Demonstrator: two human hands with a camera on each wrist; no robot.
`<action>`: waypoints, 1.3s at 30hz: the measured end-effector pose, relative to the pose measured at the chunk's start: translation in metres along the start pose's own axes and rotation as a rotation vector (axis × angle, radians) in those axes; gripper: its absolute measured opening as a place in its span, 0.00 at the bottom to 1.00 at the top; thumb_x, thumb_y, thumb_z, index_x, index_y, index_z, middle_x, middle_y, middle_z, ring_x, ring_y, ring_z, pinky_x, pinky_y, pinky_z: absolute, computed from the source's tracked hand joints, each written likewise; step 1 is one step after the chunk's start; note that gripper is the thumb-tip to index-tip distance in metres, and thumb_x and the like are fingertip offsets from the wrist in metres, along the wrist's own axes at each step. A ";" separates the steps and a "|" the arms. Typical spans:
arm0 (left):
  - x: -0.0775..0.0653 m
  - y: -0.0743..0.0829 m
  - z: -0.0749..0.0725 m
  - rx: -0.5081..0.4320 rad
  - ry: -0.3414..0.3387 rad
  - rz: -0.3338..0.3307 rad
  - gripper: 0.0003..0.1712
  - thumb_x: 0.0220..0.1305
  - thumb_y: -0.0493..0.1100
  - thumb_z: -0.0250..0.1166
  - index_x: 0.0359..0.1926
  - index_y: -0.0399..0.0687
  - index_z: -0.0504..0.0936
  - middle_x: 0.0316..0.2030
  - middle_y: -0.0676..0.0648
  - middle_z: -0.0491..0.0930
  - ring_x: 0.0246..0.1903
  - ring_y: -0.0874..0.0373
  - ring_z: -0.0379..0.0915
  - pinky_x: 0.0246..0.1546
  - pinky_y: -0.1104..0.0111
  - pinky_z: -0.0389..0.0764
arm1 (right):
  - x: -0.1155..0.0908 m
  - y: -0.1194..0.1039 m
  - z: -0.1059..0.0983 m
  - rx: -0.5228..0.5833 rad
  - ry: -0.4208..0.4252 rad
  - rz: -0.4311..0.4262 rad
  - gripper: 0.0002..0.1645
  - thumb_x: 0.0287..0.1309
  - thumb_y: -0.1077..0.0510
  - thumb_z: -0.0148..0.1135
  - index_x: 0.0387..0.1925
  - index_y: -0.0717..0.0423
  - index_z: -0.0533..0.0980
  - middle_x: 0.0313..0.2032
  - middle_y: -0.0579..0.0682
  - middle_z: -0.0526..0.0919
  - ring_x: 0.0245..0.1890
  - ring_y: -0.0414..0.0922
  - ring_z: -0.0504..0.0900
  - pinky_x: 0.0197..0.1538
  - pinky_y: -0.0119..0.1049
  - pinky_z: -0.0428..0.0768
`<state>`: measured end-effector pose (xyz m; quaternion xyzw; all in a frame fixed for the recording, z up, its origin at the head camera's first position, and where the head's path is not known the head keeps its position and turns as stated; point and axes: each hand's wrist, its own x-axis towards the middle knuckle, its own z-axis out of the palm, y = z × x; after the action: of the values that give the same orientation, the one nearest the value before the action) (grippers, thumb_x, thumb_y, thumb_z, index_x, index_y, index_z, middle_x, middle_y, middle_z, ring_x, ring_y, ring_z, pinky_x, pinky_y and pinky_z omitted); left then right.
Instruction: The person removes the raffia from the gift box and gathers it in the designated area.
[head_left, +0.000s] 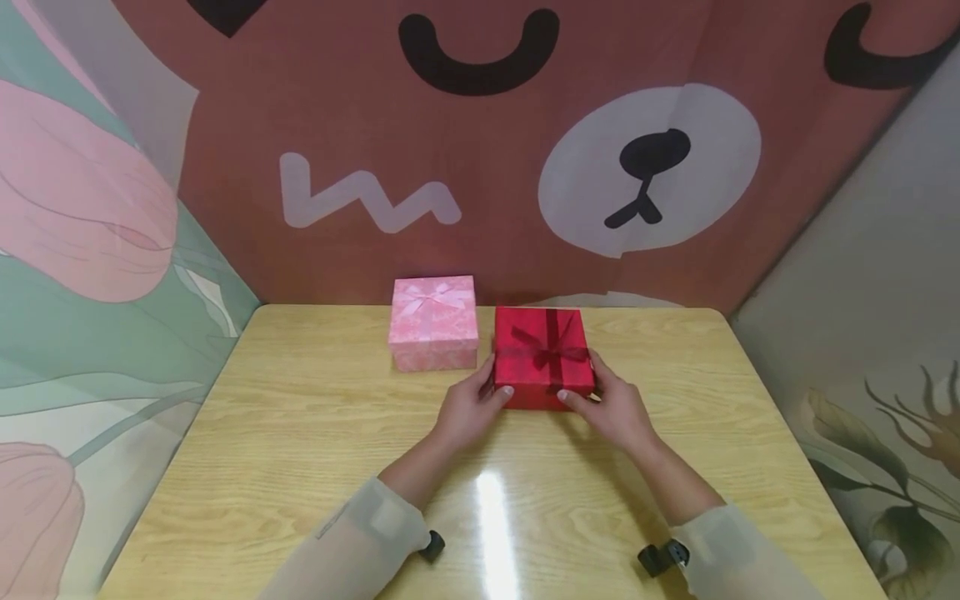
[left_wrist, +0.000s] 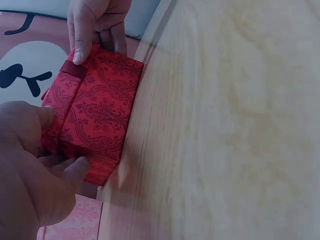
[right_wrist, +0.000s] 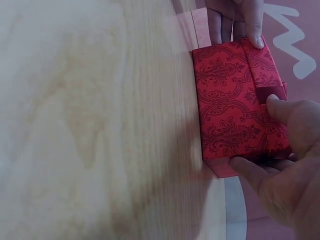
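A red gift box (head_left: 536, 367) with a dark red ribbon and bow is at the back of the wooden table, held from both sides. My left hand (head_left: 470, 407) grips its left side, thumb on the front face near the lid. On the right side, my right hand (head_left: 617, 408) grips it the same way, its thumb by the ribbon. The wrist views show the patterned front of the red box (left_wrist: 102, 107) between the two hands, with fingers curled around its sides. A pink gift box (head_left: 433, 325) with a pale bow stands just left of it.
The light wooden table (head_left: 337, 442) reaches back to a wall hanging (head_left: 487, 242) printed with a brown bear, close behind both boxes. Printed floral cloth (head_left: 112, 350) hangs at the left side. A grey wall with plant prints (head_left: 862, 333) borders the right.
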<state>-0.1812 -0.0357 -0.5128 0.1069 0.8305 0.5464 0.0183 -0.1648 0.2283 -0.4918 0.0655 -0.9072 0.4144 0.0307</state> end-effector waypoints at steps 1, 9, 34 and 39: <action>-0.002 0.000 -0.001 -0.011 -0.004 -0.006 0.39 0.71 0.49 0.69 0.78 0.48 0.65 0.68 0.45 0.74 0.64 0.57 0.75 0.60 0.69 0.78 | -0.002 -0.001 0.000 0.002 -0.001 0.003 0.53 0.63 0.45 0.74 0.81 0.48 0.57 0.65 0.60 0.79 0.60 0.60 0.82 0.53 0.50 0.86; -0.020 0.001 -0.005 -0.088 -0.031 -0.034 0.40 0.70 0.49 0.71 0.78 0.52 0.65 0.69 0.46 0.74 0.65 0.57 0.74 0.58 0.70 0.79 | -0.020 -0.008 0.001 0.024 -0.013 0.023 0.55 0.62 0.46 0.75 0.82 0.47 0.55 0.65 0.57 0.79 0.61 0.59 0.82 0.50 0.46 0.88; -0.073 0.001 -0.018 -0.056 -0.031 -0.010 0.40 0.70 0.50 0.70 0.77 0.47 0.65 0.67 0.46 0.75 0.64 0.57 0.75 0.57 0.72 0.79 | -0.059 -0.019 0.015 0.107 -0.009 0.026 0.58 0.55 0.47 0.81 0.79 0.54 0.59 0.58 0.60 0.85 0.49 0.52 0.89 0.42 0.34 0.88; -0.080 -0.001 -0.023 -0.031 -0.015 0.000 0.40 0.69 0.50 0.71 0.77 0.48 0.67 0.66 0.47 0.76 0.62 0.59 0.76 0.57 0.72 0.79 | -0.062 -0.020 0.019 0.100 -0.007 0.017 0.59 0.51 0.48 0.83 0.78 0.57 0.61 0.58 0.62 0.84 0.47 0.53 0.90 0.43 0.37 0.89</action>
<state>-0.1062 -0.0725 -0.5113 0.1105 0.8218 0.5583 0.0261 -0.1005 0.2062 -0.4962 0.0607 -0.8860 0.4593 0.0208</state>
